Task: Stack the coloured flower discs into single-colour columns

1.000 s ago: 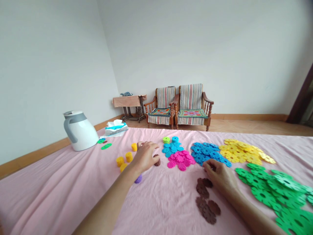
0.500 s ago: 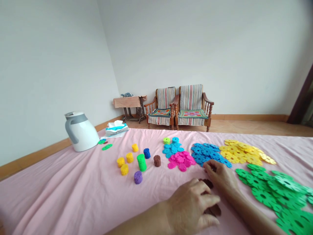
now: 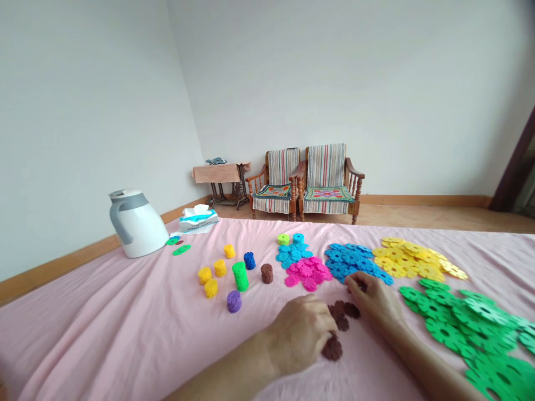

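My left hand (image 3: 298,334) is low over the pink cloth with its fingers curled, their tips against a brown snowflake disc (image 3: 332,348). More brown snowflake discs (image 3: 339,314) lie flat between my two hands, partly covered by the left fingers. To the right, my right hand (image 3: 371,298) rests with thumb and fingers drawn together; whatever lies between them is hidden. Just beyond it spreads a heap of blue discs (image 3: 349,260), and a pink heap (image 3: 309,273) lies to its left. A short brown stack (image 3: 266,273) stands upright left of the pink heap.
Yellow discs (image 3: 412,259) and green discs (image 3: 472,317) are heaped at the right. Light-blue discs (image 3: 292,255) lie behind the pink ones. A green stack (image 3: 239,277), a purple stack (image 3: 234,301) and several yellow stacks stand left. A white jug (image 3: 142,228) and tissue box (image 3: 198,220) are farther left.
My left hand has drawn left and its spread fingers have curled in. Brown discs it covered now show, the nearest one shifted left with it. My right hand has barely moved.
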`<action>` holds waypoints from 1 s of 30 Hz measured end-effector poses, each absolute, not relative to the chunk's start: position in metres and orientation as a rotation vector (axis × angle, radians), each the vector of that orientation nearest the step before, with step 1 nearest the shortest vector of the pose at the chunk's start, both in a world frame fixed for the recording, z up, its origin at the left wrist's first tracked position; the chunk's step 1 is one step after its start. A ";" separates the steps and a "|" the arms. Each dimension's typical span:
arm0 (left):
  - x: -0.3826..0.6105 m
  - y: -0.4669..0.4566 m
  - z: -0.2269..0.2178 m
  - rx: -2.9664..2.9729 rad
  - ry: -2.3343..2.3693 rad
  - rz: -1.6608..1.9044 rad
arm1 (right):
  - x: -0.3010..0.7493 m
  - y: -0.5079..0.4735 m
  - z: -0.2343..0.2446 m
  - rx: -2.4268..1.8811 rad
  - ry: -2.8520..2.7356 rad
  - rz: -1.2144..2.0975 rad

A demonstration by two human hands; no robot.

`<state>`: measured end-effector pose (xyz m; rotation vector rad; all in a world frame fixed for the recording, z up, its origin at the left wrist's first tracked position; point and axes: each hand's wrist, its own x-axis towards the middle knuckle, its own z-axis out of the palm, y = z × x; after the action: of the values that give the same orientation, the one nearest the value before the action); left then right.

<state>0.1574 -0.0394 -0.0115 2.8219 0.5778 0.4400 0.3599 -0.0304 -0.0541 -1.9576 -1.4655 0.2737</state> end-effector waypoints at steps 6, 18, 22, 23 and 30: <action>0.146 -0.027 -0.003 2.437 0.913 0.475 | 0.360 -0.030 -0.054 -1.955 -1.453 0.285; 0.135 -0.025 0.000 2.605 0.981 0.316 | 0.359 -0.030 -0.054 -1.942 -1.445 0.285; 0.137 -0.026 -0.001 2.618 0.966 0.323 | 0.358 -0.031 -0.052 -1.959 -1.452 0.291; 0.138 -0.026 -0.002 2.624 0.961 0.330 | 0.358 -0.031 -0.052 -1.960 -1.455 0.295; 0.144 -0.025 -0.006 2.598 0.967 0.409 | 0.359 -0.032 -0.052 -1.953 -1.469 0.269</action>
<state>0.1437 -0.0245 -0.0061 2.5983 0.9672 0.4089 0.3587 -0.0317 -0.0523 -1.9529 -1.4690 0.2695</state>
